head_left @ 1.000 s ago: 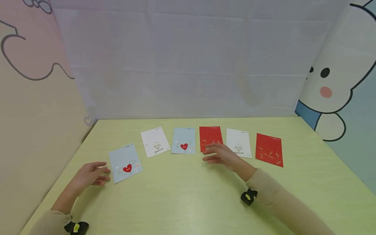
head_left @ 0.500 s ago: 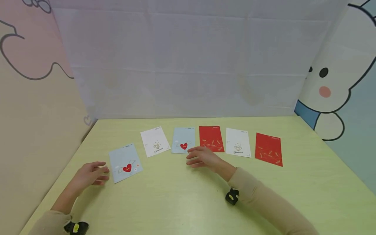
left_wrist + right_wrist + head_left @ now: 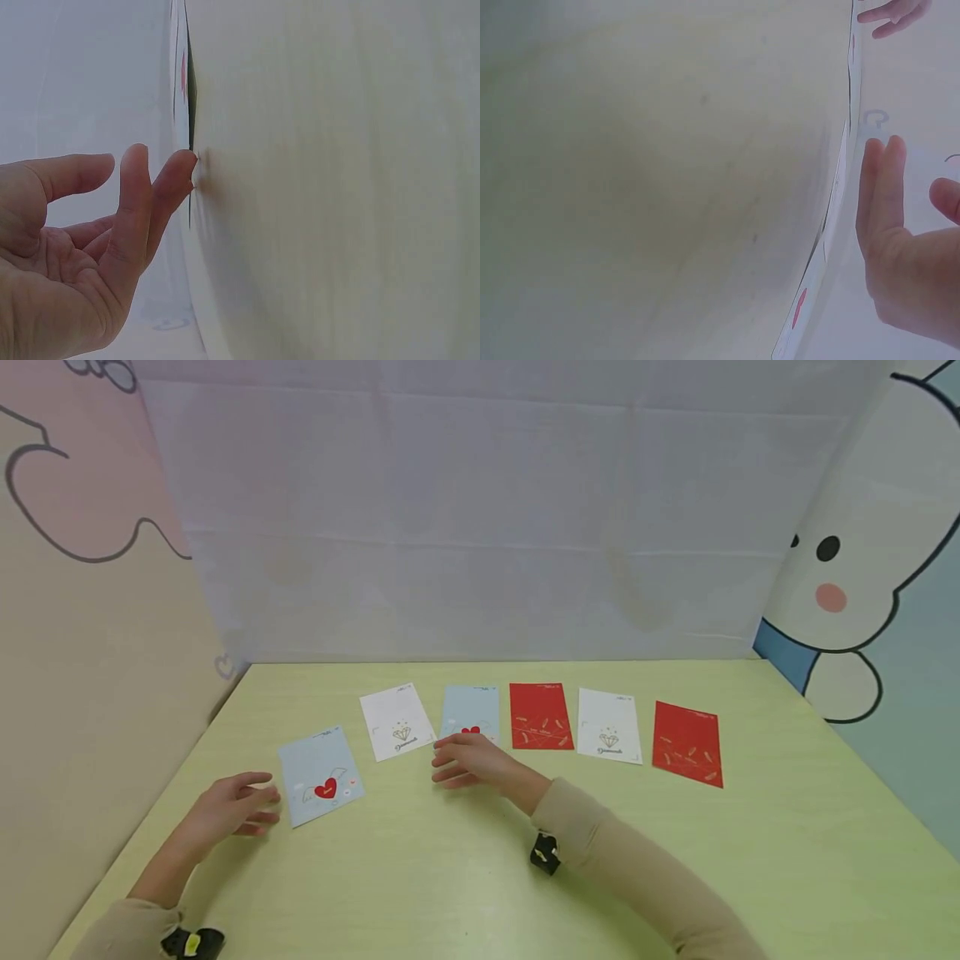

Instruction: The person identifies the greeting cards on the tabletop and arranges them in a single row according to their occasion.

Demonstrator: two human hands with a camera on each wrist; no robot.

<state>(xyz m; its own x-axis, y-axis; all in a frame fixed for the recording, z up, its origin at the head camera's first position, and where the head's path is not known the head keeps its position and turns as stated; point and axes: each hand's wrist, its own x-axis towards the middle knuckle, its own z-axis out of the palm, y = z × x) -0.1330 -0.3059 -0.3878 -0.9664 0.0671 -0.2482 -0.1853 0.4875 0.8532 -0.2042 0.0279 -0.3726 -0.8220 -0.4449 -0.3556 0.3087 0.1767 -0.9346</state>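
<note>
My left hand (image 3: 228,810) rests at the table's left, fingers loosely bent, beside the light-blue heart card (image 3: 311,772). In the left wrist view the left hand (image 3: 90,247) holds nothing, its lower fingertips right at the tabletop. My right hand (image 3: 480,762) reaches in from the right and overlaps the lower part of the second light-blue card (image 3: 468,706), hiding most of its red heart. In the right wrist view the right hand (image 3: 900,232) has extended fingers and holds nothing. Left of its fingertips lies a white diamond card (image 3: 390,714).
Right of the second blue card lie a red card (image 3: 540,717), another white diamond card (image 3: 609,718) and a second red card (image 3: 687,743). All rest on the pale yellow-green table (image 3: 390,877). A white cloth (image 3: 480,527) hangs behind its far edge.
My right hand has moved left, from over the middle red card and its neighbour to the front of the second blue card. The left hand and the cards have stayed put.
</note>
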